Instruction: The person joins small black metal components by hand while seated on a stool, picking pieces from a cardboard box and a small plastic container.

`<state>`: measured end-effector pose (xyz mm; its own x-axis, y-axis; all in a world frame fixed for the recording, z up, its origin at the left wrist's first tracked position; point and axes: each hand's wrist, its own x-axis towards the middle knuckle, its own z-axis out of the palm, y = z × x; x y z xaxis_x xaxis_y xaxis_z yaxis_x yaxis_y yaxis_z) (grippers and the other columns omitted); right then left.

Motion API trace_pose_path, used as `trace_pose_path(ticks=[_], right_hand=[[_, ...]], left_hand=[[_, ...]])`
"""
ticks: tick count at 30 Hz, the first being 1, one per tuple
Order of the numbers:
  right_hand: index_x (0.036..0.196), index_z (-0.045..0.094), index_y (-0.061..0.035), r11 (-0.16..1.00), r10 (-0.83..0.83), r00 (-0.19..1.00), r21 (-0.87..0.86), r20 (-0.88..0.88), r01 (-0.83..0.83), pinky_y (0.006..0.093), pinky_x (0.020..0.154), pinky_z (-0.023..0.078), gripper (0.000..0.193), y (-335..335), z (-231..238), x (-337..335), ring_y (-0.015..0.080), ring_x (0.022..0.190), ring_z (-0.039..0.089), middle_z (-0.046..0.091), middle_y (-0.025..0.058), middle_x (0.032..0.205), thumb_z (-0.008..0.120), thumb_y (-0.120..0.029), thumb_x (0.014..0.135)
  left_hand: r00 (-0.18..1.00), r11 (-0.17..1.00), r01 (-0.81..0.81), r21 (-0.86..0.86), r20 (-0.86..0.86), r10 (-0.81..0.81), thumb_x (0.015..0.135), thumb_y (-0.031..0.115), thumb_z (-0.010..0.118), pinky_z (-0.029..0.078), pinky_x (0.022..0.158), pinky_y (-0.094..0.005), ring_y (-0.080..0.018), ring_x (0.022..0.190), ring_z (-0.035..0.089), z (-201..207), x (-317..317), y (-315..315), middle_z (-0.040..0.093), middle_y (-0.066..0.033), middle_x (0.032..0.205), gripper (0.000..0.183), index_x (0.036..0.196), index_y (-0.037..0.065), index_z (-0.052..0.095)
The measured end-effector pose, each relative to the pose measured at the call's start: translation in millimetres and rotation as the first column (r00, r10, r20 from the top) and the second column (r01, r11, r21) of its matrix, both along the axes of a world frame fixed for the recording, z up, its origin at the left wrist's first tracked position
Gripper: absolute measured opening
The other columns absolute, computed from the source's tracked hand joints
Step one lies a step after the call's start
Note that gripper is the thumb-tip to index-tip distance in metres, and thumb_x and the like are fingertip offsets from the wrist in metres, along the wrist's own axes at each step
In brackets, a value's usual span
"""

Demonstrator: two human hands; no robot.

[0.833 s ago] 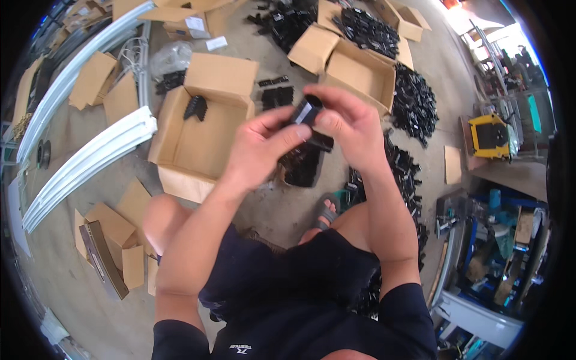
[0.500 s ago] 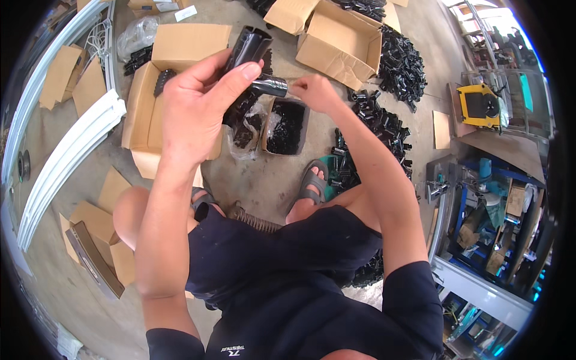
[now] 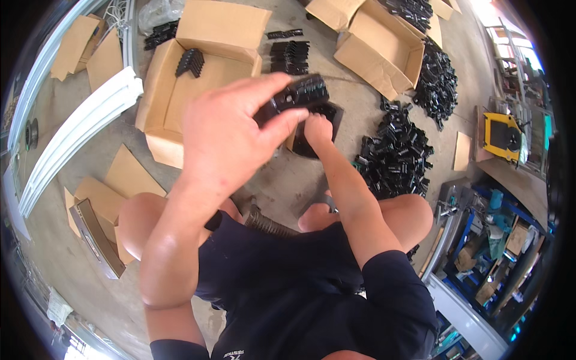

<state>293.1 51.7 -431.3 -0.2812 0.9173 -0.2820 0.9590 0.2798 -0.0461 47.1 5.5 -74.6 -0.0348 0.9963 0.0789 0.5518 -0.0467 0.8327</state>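
My left hand (image 3: 231, 129) is closed round a shiny black tube-like fitting (image 3: 309, 90), thumb below and fingers above. The piece lies sideways, pointing right, and is a little blurred. Just under its right end, my right hand (image 3: 319, 129) is in a small open box (image 3: 338, 123) of tiny dark parts, too small to make out. Its fingers are curled, and their tips are hidden among the parts. Several similar black fittings are lined up on the floor (image 3: 289, 57) beyond my left hand.
To the left, an open cardboard box (image 3: 157, 111) holds a row of black fittings (image 3: 190, 62). Loose black fittings lie in heaps (image 3: 396, 153) at the right. Another open carton (image 3: 384, 54) stands far right. White curved profiles (image 3: 84, 138) lie left, and a yellow-framed item (image 3: 503, 137) stands right.
My right hand has left the fitting's side and gone into the small box. The fitting in my left hand has turned from upright to sideways. The whole view has shifted.
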Motion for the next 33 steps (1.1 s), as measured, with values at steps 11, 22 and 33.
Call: trace_pose_path(ticks=[11,22,33], right_hand=[[0.092,0.067,-0.0021,0.987,-0.156,0.923,-0.023,-0.353,0.159,0.0469,0.083,0.056,0.013,4,29,-12,0.0398,0.091,0.069,0.071,0.0213,0.094,0.058,-0.007,0.083],[0.101,0.074,-0.0021,0.958,-0.060,0.485,0.086,-0.872,0.273,0.0298,0.071,0.054,0.014,32,325,0,0.0165,0.075,0.068,0.074,0.0092,0.087,0.070,-0.008,0.089],[0.099,0.071,-0.0043,0.802,0.537,0.499,0.595,-0.680,-0.052,0.0363,0.071,0.055,0.019,-38,362,-31,0.0280,0.084,0.067,0.071,0.0095,0.096,0.074,0.000,0.082]], left_hand=[[0.931,0.982,0.079,0.168,-0.364,-0.013,0.080,0.027,0.081,0.056,0.069,-0.0331,-0.0239,0.080,0.071,-4,2,-1,0.074,-0.0042,0.102,0.035,0.109,0.012,0.072],[0.892,0.921,0.140,0.363,-0.450,0.041,0.077,0.026,0.081,0.055,0.066,-0.0349,-0.0220,0.080,0.069,-4,18,-11,0.073,-0.0008,0.099,0.036,0.108,0.013,0.070],[0.877,0.908,0.136,0.395,-0.474,0.075,0.074,0.022,0.083,0.055,0.068,-0.0353,-0.0216,0.080,0.069,-12,32,-27,0.073,-0.0015,0.098,0.040,0.109,0.010,0.069]])
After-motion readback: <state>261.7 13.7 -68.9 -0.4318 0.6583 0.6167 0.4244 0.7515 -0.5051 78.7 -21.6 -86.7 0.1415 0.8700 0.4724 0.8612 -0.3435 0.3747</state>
